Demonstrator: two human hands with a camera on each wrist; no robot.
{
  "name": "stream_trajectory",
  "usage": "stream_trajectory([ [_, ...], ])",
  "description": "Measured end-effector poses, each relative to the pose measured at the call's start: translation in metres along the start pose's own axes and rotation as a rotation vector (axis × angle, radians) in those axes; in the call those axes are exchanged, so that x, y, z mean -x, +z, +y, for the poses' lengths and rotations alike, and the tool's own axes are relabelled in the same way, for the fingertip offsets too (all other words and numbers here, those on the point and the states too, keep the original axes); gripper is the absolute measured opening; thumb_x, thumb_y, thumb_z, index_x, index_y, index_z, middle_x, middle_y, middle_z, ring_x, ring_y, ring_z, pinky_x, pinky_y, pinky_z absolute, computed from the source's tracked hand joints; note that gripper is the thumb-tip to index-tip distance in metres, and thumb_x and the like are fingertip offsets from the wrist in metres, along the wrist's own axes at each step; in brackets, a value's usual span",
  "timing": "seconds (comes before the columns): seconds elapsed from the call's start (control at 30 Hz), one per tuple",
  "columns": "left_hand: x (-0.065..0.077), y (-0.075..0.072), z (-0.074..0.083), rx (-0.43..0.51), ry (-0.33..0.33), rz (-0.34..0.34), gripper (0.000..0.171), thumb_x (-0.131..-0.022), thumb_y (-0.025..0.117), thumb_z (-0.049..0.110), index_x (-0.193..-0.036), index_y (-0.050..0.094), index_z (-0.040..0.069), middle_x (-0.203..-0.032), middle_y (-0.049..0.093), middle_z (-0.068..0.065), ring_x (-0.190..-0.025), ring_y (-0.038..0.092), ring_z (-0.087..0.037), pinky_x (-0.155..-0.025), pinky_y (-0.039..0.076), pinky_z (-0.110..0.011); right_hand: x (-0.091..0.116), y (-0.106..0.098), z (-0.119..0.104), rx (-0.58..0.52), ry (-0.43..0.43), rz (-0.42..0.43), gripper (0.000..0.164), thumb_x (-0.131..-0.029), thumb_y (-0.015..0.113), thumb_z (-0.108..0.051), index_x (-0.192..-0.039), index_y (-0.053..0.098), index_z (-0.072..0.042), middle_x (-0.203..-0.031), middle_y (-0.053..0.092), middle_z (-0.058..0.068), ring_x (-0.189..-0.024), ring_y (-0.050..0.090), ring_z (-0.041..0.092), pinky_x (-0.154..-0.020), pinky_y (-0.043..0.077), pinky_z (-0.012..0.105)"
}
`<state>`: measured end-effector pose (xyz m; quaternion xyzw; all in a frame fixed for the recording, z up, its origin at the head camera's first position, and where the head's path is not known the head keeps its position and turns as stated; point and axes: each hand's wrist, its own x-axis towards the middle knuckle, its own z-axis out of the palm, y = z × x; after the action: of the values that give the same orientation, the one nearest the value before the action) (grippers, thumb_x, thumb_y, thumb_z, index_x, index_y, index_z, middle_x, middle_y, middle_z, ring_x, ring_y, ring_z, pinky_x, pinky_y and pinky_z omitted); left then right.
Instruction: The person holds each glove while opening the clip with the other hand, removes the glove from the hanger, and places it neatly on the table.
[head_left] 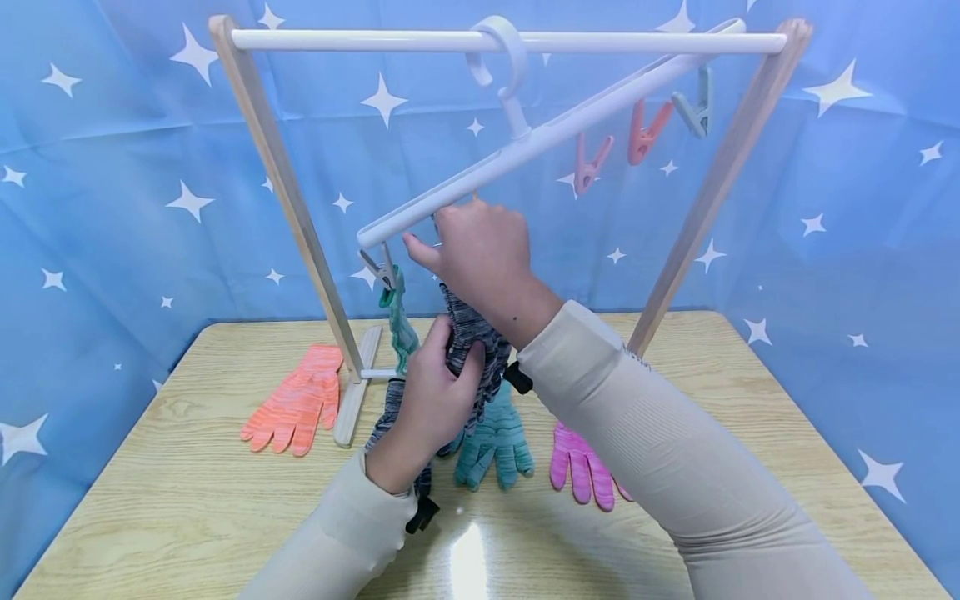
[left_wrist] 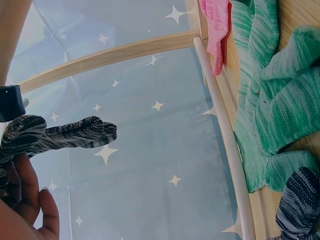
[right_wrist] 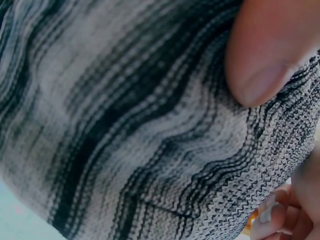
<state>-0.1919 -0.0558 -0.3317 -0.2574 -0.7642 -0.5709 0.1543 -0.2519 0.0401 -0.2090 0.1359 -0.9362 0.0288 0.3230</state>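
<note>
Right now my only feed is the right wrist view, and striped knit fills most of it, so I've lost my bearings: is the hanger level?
Observer: No. In the head view the white hanger slopes down toward its left end.
Operator: What hangs at that low end?
Observer: A green glove, held by a gray clip.
Operator: And what lies on the left part of the table?
Observer: An orange glove, near the foot of the rack's left leg.
</note>
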Motion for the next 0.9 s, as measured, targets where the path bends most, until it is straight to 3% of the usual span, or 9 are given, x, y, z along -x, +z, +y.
stream_trajectory([
  [0.63, 0.0003, -0.0008, 0.0026, -0.010, 0.022, 0.012, 0.016, -0.103, 0.052, 0.015, -0.117, 0.053, 0.008, -0.082, 0.061, -0.009, -0.061, 0.059, -0.012, -0.053, 0.051, -0.028, 0.0010, 0.0013, -0.0022, 0.013, -0.009, -0.011, 0.060, -0.096, 0.051, -0.062, -0.058, 0.039, -0.018, -0.050, 0.022, -0.004, -0.042, 0.018, 0.011, -0.045, 0.011, 0.026],
  [0.9, 0.0007, -0.0013, 0.0029, 0.019, 0.015, -0.006, 0.017, -0.104, 0.050, 0.015, -0.119, 0.052, 0.009, -0.086, 0.062, -0.010, -0.064, 0.061, -0.013, -0.056, 0.052, -0.029, 0.0023, -0.0008, 0.0005, -0.012, 0.002, -0.088, 0.052, -0.100, 0.049, -0.056, -0.067, 0.055, -0.016, -0.050, 0.033, -0.002, -0.041, 0.036, 0.015, -0.042, 0.021, 0.027],
])
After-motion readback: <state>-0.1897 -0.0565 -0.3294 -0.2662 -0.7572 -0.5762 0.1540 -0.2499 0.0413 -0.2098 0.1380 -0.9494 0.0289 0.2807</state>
